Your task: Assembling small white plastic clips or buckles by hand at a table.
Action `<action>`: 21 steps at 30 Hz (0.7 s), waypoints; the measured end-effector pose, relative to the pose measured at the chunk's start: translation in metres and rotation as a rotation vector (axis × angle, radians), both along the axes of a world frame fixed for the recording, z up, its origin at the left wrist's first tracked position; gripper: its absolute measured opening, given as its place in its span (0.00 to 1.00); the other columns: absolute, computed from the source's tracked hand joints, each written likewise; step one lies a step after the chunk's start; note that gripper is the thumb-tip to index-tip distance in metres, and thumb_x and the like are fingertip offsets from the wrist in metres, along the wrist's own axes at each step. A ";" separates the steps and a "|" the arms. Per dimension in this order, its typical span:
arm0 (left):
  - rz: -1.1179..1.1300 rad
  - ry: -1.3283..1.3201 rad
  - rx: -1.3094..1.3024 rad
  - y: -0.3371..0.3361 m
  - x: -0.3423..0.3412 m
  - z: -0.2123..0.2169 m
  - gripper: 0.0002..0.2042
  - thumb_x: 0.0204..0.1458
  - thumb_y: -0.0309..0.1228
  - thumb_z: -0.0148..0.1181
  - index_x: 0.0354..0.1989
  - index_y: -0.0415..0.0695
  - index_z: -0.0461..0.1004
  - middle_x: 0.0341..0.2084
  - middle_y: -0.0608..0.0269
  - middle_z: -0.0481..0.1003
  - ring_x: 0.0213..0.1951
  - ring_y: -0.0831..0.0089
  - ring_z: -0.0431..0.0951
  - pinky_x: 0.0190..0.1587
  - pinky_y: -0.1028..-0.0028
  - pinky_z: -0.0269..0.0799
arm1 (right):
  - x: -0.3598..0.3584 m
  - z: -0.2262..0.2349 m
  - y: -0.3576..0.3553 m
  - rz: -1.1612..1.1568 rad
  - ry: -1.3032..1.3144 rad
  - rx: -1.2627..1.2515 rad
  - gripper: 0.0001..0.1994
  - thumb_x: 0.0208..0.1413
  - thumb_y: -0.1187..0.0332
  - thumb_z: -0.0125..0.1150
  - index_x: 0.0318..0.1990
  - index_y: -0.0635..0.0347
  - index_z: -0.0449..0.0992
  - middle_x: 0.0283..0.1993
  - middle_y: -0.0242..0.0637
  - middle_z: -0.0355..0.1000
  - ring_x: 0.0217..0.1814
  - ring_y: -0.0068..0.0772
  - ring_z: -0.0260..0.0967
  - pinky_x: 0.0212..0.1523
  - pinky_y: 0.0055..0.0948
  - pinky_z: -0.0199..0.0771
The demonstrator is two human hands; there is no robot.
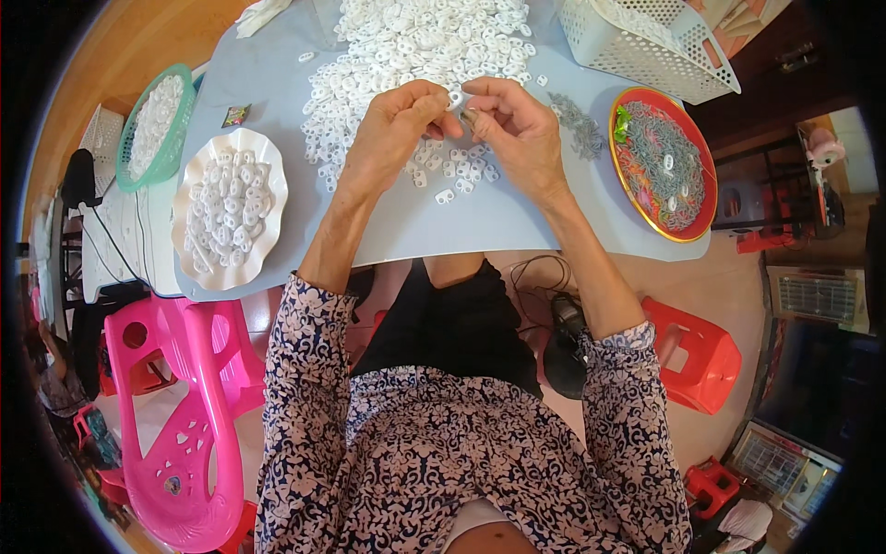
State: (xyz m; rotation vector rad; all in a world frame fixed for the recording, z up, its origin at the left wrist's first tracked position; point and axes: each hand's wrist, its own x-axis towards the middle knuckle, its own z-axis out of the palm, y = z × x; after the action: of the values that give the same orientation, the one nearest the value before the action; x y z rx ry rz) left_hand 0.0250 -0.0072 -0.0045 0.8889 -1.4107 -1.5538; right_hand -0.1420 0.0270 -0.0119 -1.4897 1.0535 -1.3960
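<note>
Over the grey table (pixel 480 222), my two hands meet near the front of a big heap of small white plastic pieces (pixel 415 46), each with two holes. My left hand (pixel 401 129) is closed in a pinch, with one white plastic piece (pixel 454 98) at its fingertips. My right hand (pixel 519 129) is closed too, its thumb and fingers pinching something small and brownish that I cannot make out. Just below my hands lie several loose white pieces (pixel 445 197). Small grey parts (pixel 580 125) are scattered beside my right hand.
At the left stand a scalloped white dish (pixel 189 208) and a green basket (pixel 180 125), both full of white pieces. On the right, a red gold-rimmed plate (pixel 616 171) holds grey parts, with a white perforated basket (pixel 637 69) behind it. A pink chair (pixel 217 434) and red stools (pixel 715 369) flank me.
</note>
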 end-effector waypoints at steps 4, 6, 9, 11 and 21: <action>0.009 -0.061 -0.125 -0.002 0.001 -0.004 0.10 0.56 0.32 0.49 0.33 0.38 0.73 0.21 0.64 0.75 0.27 0.80 0.71 0.34 0.80 0.65 | 0.001 0.000 0.001 -0.022 0.033 -0.004 0.13 0.51 0.79 0.56 0.46 0.63 0.72 0.33 0.30 0.72 0.30 0.15 0.67 0.33 0.16 0.70; 0.023 -0.087 -0.161 -0.001 -0.001 -0.003 0.10 0.56 0.31 0.49 0.33 0.38 0.73 0.21 0.64 0.75 0.26 0.81 0.70 0.32 0.80 0.65 | 0.002 -0.002 0.000 -0.028 0.040 0.002 0.13 0.51 0.79 0.56 0.46 0.62 0.72 0.33 0.30 0.72 0.30 0.16 0.67 0.33 0.16 0.70; 0.002 -0.134 -0.178 0.003 -0.007 0.000 0.10 0.56 0.31 0.49 0.33 0.37 0.73 0.20 0.64 0.75 0.24 0.81 0.68 0.30 0.80 0.64 | 0.001 -0.007 -0.001 -0.034 0.003 -0.030 0.13 0.51 0.79 0.56 0.46 0.62 0.73 0.33 0.30 0.72 0.31 0.16 0.68 0.34 0.17 0.71; 0.000 -0.150 -0.192 0.003 -0.005 -0.001 0.10 0.57 0.31 0.48 0.33 0.37 0.73 0.20 0.64 0.74 0.24 0.81 0.67 0.30 0.79 0.63 | 0.001 -0.007 -0.002 -0.046 0.008 -0.044 0.13 0.52 0.79 0.55 0.45 0.62 0.74 0.34 0.30 0.72 0.32 0.17 0.69 0.34 0.17 0.72; 0.002 -0.157 -0.260 0.008 -0.009 0.003 0.11 0.58 0.32 0.45 0.33 0.38 0.71 0.20 0.65 0.72 0.25 0.81 0.65 0.30 0.79 0.62 | 0.004 0.000 0.002 -0.055 -0.048 -0.064 0.11 0.55 0.78 0.54 0.45 0.64 0.73 0.34 0.31 0.73 0.33 0.17 0.70 0.34 0.17 0.72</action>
State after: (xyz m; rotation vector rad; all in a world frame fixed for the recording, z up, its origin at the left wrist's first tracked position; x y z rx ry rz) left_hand 0.0163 0.0004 -0.0020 0.8669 -1.6787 -1.2840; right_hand -0.1380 0.0285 -0.0115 -1.4747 1.0358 -1.5095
